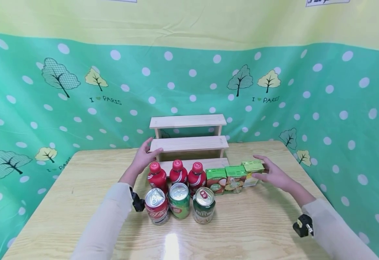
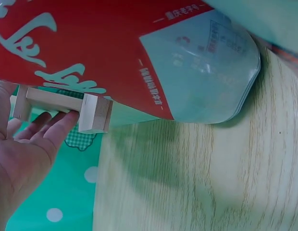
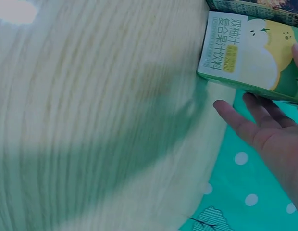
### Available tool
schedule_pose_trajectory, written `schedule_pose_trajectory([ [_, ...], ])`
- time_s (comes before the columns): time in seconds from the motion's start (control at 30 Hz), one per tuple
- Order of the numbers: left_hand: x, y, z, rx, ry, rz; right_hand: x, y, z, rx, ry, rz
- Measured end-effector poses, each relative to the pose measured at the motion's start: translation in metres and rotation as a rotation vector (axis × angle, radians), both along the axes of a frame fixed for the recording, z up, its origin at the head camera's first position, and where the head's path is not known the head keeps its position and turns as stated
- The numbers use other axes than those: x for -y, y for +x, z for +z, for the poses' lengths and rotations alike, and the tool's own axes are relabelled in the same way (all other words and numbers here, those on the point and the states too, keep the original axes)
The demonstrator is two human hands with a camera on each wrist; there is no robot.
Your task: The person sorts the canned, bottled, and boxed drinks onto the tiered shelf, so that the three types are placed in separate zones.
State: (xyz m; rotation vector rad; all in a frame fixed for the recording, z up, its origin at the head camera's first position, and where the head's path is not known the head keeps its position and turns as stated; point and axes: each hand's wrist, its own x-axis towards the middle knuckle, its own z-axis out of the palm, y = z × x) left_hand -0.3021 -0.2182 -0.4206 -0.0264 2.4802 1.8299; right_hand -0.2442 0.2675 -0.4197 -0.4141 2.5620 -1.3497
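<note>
In the head view my left hand (image 1: 142,156) is at the left end of a tiered wooden shelf (image 1: 189,143), thumb over the middle board's front corner. The left wrist view shows its fingers (image 2: 57,132) fairly straight, against the wood. My right hand (image 1: 275,176) pinches the rightmost juice box (image 1: 250,179), thumb on the near side and fingers on the far side. In the right wrist view the index finger stretches past the green and white box (image 3: 250,53). Two more juice boxes (image 1: 216,181) stand to its left.
Three red bottles (image 1: 177,174) stand before the shelf's lowest board. Three drink cans, one red (image 1: 157,209), one light green (image 1: 179,204) and one dark green (image 1: 203,207), form a row in front of them. A polka-dot curtain (image 1: 192,94) hangs behind the wooden table (image 1: 241,231).
</note>
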Motion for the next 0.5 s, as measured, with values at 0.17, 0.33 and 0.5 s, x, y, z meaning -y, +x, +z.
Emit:
schedule_pose_trajectory([
  [0.17,0.001,0.001,0.003,0.012,0.003,-0.008,0.002,0.001,-0.006,0.021,-0.096,-0.029],
  [0.33,-0.001,0.001,0.004,0.03,-0.021,-0.014,0.003,0.002,-0.012,0.044,-0.187,-0.06],
  [0.5,-0.002,0.001,0.004,0.041,-0.029,-0.016,0.005,0.003,-0.014,0.056,-0.255,-0.089],
])
